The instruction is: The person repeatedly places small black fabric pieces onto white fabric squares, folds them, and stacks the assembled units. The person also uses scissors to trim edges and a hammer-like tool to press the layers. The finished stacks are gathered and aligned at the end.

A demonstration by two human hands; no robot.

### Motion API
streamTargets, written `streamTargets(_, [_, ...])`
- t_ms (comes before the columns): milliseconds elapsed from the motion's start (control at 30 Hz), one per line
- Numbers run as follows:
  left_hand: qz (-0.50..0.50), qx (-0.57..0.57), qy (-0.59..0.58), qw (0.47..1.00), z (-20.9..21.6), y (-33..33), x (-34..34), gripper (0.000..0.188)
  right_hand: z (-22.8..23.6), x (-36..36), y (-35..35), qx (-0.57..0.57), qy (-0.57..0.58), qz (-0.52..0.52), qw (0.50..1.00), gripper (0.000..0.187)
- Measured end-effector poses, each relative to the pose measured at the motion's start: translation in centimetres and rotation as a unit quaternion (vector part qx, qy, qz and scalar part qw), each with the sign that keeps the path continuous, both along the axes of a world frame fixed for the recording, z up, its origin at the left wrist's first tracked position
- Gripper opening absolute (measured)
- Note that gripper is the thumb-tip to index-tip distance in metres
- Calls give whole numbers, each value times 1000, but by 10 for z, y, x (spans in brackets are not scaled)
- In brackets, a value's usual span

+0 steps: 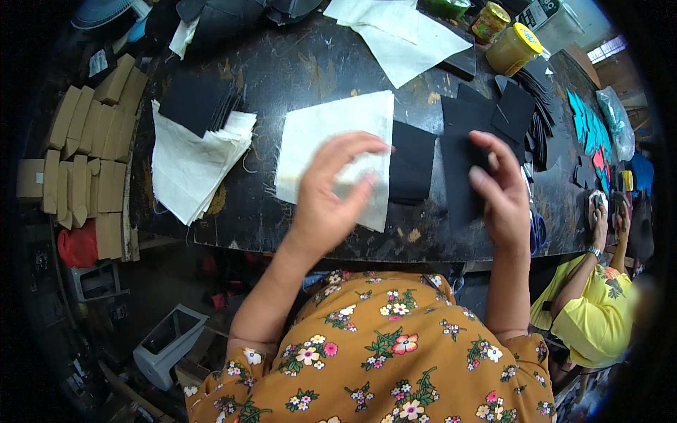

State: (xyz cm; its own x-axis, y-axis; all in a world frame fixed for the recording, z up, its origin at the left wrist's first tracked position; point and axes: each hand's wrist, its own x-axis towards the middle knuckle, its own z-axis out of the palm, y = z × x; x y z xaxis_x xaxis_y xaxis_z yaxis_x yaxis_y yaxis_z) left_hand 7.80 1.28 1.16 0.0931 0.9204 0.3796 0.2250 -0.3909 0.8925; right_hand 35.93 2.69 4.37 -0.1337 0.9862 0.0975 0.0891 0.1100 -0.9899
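My left hand (337,190) hovers over a stack of white cloth pieces (310,134), thumb and fingers apart, somewhat smeared by motion. Nothing shows between its fingers. To the right, my right hand (502,187) is curled at the edge of a black sheet piece (460,180), whose lower end is blurred. The hand appears to grip it, with the thumb lying over its face. Between the two hands another black piece (412,162) lies on the table, its left side against the white stack. More black pieces (511,113) are piled just beyond my right hand.
At the left lies a white cloth stack (190,169) topped with black pieces (197,102). Folded cardboard pieces (88,141) stand beyond the table (261,84). Far right are jars (513,49) and blue-handled scissors (538,233). A co-worker in yellow (592,310) sits to the right.
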Motion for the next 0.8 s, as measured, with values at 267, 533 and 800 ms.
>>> streamTargets(267, [85, 51, 111, 989, -48, 3, -5, 24, -40, -19, 10, -75, 54, -2, 996, 38])
streamTargets(533, [66, 24, 115, 991, -48, 2, -6, 26, -47, -36, 14, -91, 26, 17, 995, 36])
streamTargets(800, [45, 23, 142, 989, -48, 3, -4, 33, -50, -41, 20, -73, -10, 38, 997, 35])
